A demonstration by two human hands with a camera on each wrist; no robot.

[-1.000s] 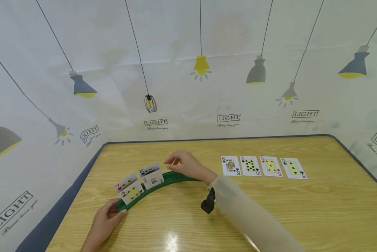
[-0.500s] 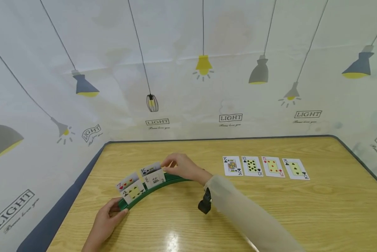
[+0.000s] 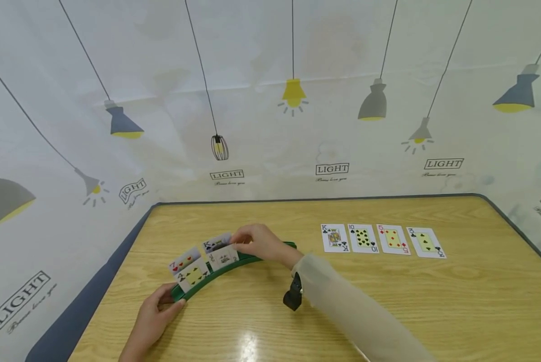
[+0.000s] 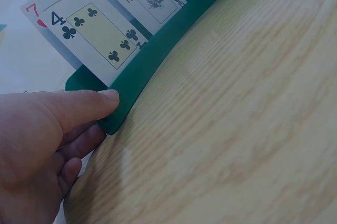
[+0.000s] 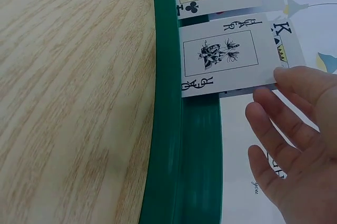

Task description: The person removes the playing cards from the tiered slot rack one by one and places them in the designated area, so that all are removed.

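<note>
A curved green card holder [image 3: 251, 260] stands on the table with playing cards upright in its slots. At its near left end, my left hand [image 3: 153, 318] grips it, the thumb [image 4: 100, 103] in front and fingers behind. A four of clubs [image 4: 97, 37] stands before a seven of hearts [image 3: 184, 260] there. Further along, a joker card [image 5: 221, 55] stands before a king of spades [image 3: 216, 243]. My right hand [image 3: 262, 242] pinches the joker's upper right corner, thumb on its face and index finger behind. The king is partly covered by the joker.
Face up in a row on the table's right lie a king of clubs [image 3: 335, 238], ten of spades [image 3: 363, 238], five of diamonds [image 3: 392, 239] and three of clubs [image 3: 426, 243]. A wall covering with printed lamps [image 3: 261, 125] rises behind the wooden table [image 3: 343, 296].
My right hand has moved slightly left and down from beside the joker and now pinches its corner. My left hand keeps its grip on the holder's end. The view has shifted slightly.
</note>
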